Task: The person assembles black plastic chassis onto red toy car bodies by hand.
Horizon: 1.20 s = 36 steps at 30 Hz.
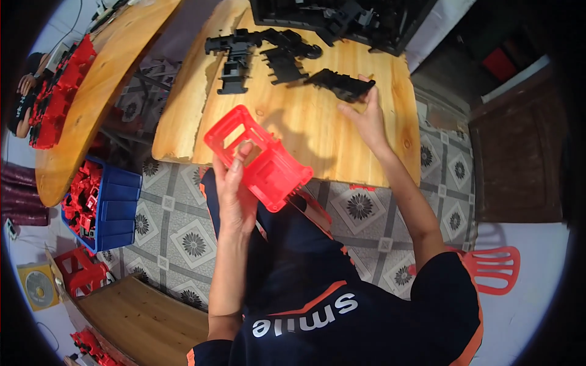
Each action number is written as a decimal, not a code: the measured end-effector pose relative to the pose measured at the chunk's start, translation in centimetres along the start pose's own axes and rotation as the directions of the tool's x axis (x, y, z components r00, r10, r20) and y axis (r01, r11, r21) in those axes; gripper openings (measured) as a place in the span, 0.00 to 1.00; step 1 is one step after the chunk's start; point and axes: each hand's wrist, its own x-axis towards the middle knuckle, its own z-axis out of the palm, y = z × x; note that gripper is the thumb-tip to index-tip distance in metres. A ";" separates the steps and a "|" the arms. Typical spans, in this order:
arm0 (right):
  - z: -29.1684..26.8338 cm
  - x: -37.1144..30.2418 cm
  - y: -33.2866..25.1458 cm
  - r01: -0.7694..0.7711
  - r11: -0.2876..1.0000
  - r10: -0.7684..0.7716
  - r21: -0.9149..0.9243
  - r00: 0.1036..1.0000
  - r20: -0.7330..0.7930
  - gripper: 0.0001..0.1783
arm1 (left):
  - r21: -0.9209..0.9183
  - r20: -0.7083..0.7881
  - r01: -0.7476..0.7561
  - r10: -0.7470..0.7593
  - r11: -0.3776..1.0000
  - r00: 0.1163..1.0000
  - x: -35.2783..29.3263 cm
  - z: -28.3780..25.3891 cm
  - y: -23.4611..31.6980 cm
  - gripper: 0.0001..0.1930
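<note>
My left hand (235, 192) is closed round a red plastic housing (268, 174), an open shell with a window at one end, held tilted near the table's front edge. Over the right part of the wooden table (360, 158), my right hand (367, 116) has its thumb and fingers at the end of a black plastic part (343, 85). That part looks flat and toothed along its edges. To its left lie other black plastic parts: a T-shaped one (234, 61), a ribbed plate (284, 66) and a jointed piece (293, 43).
A black crate (397, 36) with black parts stands at the table's far edge. Left is another wooden table (116, 73) with red parts and a person (25, 91) behind it. Below sits a blue bin (116, 210) of red pieces. A red chair (497, 268) is at right.
</note>
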 end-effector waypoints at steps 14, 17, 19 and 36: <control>-5.6 -3.9 -3.3 0.087 0.994 -0.106 0.072 0.931 0.350 0.23 | 0.020 -0.068 -0.084 0.085 0.996 0.994 -4.2 -2.6 1.9 0.42; -3.9 -5.4 -2.7 0.636 0.686 -0.505 -0.353 0.766 0.398 0.29 | 0.072 -0.094 -0.121 0.127 0.990 0.987 -4.6 -2.9 1.7 0.41; -3.4 -5.6 -3.1 0.691 0.585 -0.543 -0.425 0.723 0.428 0.33 | 0.128 -0.111 -0.145 0.159 0.981 0.981 -4.8 -3.5 1.8 0.40; 2.1 2.7 -7.3 0.643 0.766 -0.373 0.021 0.416 0.829 0.13 | 0.019 -0.116 -0.153 0.154 0.988 0.981 -5.7 -5.3 3.1 0.43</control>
